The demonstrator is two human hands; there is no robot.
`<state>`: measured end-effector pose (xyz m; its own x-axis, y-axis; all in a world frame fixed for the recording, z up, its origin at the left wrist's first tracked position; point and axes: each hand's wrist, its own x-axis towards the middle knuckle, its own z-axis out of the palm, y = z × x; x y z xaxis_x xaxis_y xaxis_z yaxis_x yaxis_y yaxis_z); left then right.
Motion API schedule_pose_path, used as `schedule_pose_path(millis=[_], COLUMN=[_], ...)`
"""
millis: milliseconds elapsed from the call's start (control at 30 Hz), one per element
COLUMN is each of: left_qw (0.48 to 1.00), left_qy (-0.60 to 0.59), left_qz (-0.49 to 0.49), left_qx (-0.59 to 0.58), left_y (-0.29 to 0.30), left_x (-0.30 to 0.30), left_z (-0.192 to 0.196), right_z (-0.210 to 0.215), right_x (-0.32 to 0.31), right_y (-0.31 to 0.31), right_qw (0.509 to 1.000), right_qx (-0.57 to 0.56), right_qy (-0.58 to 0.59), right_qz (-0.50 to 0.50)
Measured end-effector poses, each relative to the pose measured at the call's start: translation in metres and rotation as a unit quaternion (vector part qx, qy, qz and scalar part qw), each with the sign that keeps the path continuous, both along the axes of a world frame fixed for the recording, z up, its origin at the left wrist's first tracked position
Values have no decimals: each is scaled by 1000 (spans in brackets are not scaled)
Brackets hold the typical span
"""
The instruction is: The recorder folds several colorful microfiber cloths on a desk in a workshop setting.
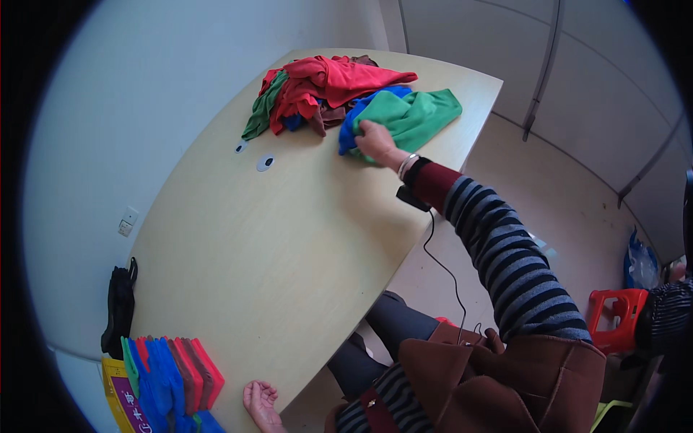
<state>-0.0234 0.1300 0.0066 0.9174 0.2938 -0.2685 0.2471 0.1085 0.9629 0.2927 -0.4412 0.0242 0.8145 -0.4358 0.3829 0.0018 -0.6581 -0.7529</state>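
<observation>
Across the middle, a pale wood tabletop [253, 238], running from near left to far right, its curved side along a white wall [137, 101]. At its far end, a loose heap of cloths [325, 81], mostly red, with brown, dark green and some blue showing. Just right of that heap, close to the tabletop's right edge, a green cloth [419, 119], rumpled and spread, overlapping a blue cloth [347, 137]. At the near left, well apart from the heap, a row of folded cloths [191, 372] in green, red, blue and brown, packed closely beside a yellow and purple bag [119, 397].

Could drag the blue cloth along with the green, because of the overlap. Could also spill a corner over the tabletop's right edge, from lying so near it, or snag on the black cord [451, 274] hanging below the right wrist. Might disturb the folded row with a brush of the left arm, given such soft layers.

As for the right grip [377, 142]: closed, fingers bunched on the near left part of the green cloth; cannot tell the number of layers pinched. As for the left grip [261, 404]: half open, palm up, fingers loosely curled, resting at the tabletop's near edge, holding nothing, near the folded row but not touching it.
</observation>
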Motion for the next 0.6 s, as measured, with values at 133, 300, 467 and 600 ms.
schedule_pose_path(millis=[133,300,467,600], left_qw=[999,999,999,999], left_qy=[7,0,-2,-10], left_qz=[-16,-15,-20,-24], left_qx=[29,51,28,26], left_y=[-32,-54,-43,-47], left_x=[13,10,-2,0], left_z=[10,18,0,8], right_z=[1,21,78,200], right_x=[-37,-75,-77,-108], right_y=[91,130,89,54], right_qw=[989,895,930,886], right_qx=[-14,273,166,254], right_qy=[10,119,-18,-73], right_qz=[148,332,327,380])
